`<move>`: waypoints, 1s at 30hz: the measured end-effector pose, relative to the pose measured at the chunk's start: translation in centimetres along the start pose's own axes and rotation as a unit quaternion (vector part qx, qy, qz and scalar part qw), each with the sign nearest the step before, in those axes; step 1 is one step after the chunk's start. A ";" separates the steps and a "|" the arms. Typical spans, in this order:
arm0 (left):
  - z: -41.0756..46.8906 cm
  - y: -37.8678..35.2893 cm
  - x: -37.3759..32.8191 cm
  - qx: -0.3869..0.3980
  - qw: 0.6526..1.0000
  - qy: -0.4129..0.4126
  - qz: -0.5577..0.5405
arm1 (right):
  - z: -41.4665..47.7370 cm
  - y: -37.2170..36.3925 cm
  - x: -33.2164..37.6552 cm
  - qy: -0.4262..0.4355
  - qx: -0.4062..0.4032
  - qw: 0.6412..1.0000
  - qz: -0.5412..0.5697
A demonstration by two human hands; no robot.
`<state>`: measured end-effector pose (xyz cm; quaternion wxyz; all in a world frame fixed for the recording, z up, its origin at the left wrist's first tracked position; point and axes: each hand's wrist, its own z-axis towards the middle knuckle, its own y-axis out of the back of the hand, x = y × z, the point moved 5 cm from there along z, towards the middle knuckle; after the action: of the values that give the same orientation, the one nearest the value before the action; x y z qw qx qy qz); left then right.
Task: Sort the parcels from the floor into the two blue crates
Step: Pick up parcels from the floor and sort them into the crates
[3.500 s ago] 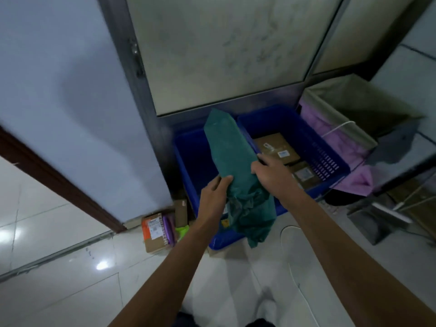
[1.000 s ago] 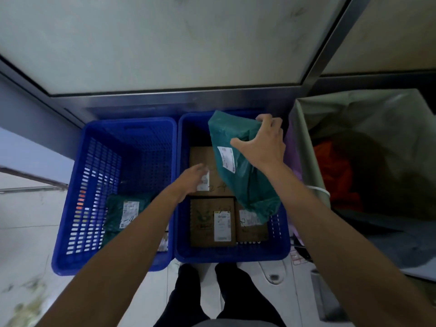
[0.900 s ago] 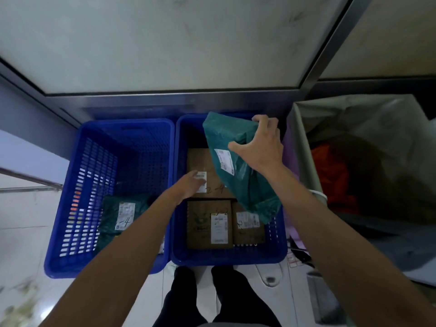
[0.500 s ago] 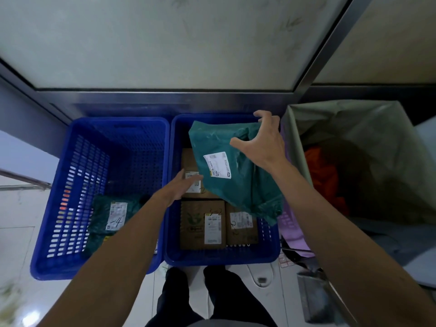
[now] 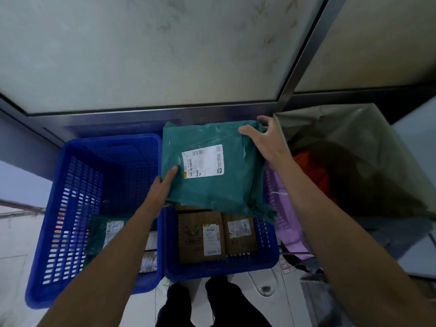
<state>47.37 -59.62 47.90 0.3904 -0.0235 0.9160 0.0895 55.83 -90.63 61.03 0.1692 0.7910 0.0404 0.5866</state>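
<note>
Above the right blue crate (image 5: 221,270), my left hand (image 5: 162,187) and right hand (image 5: 269,142) grip a green poly mailer (image 5: 212,185) by opposite edges. Cardboard boxes (image 5: 200,239) already lie inside; I see no floor parcels in view.

Both bare arms stretch out forward, away from the body. The left hand (image 5: 162,188) grips the near left edge of the green parcel (image 5: 212,185). Its thumb lies flat on top, and its fingers are tucked under, out of sight. The right hand (image 5: 267,143) is further out than the left hand. It holds the far right corner, with the thumb on top and the fingers curled over the edge. Below the hands, between the two arms, are two legs (image 5: 224,300) in dark trousers.
</note>
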 end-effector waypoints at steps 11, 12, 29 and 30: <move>-1.5 0.9 4.8 -0.026 0.997 0.068 0.034 | -1.0 -3.7 -9.5 -0.197 -0.020 0.979 0.040; -1.6 0.9 5.6 -0.026 0.996 0.071 0.042 | -1.3 -3.9 -10.9 -0.214 -0.011 0.977 0.019; -2.5 -2.2 22.4 0.017 0.927 0.128 0.353 | -8.5 -7.0 -35.8 -0.367 0.115 0.923 -0.025; -2.1 -2.4 22.6 0.018 0.924 0.128 0.361 | -9.0 -7.2 -36.1 -0.376 0.125 0.918 -0.032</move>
<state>30.50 -61.75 32.72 0.2119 0.3044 0.9060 0.2041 37.22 -91.39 28.03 0.0902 0.9662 0.0722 0.2307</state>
